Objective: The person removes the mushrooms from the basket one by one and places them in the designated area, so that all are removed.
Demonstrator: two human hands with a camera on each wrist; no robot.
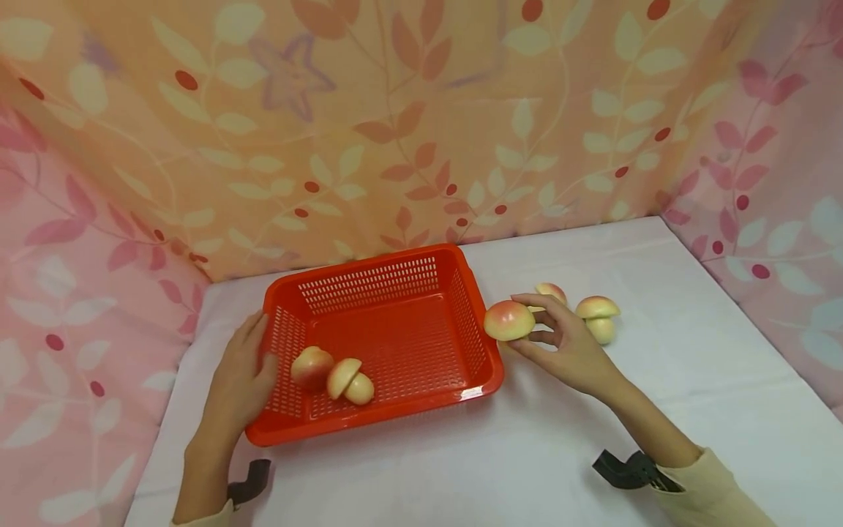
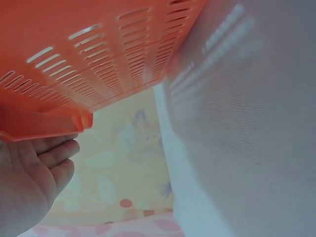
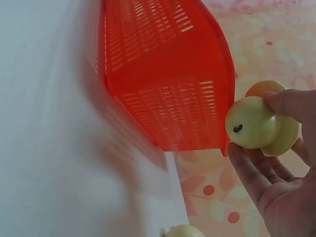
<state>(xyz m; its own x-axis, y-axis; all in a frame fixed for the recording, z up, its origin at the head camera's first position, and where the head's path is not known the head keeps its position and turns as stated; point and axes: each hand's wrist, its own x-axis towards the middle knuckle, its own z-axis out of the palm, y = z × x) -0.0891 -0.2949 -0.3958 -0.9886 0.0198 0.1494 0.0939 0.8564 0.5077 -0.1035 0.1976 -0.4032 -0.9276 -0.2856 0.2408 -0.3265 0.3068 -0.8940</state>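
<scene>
One yellow-pink mushroom-shaped piece [image 1: 509, 320], pinched by the right hand [image 1: 568, 350] for apparent loading, likely needs lowering into the red slotted plastic basket [image 1: 402, 322] that the uncurled left hand [image 1: 235, 380] touches.

Glossy plastic basket [image 1: 408, 333], smooth mushroom-shaped piece [image 1: 510, 320] (shiny too), matt cloth [image 1: 461, 468].

The basket [image 1: 395, 408] was set on the surface [image 1: 461, 479]. Within it, toward eight o'clock, a first mushroom [image 1: 312, 366] and a second mushroom [image 1: 342, 378] were laid side by side. Its rim was held at nine o'clock by the left hand [image 1: 238, 380]. At three o'clock, just beside the opposite rim, a third mushroom [image 1: 508, 320] was held by the right hand [image 1: 574, 350]. From there, a fourth mushroom [image 1: 552, 292] was placed at two o'clock, a fifth mushroom [image 1: 598, 319] at three.
</scene>
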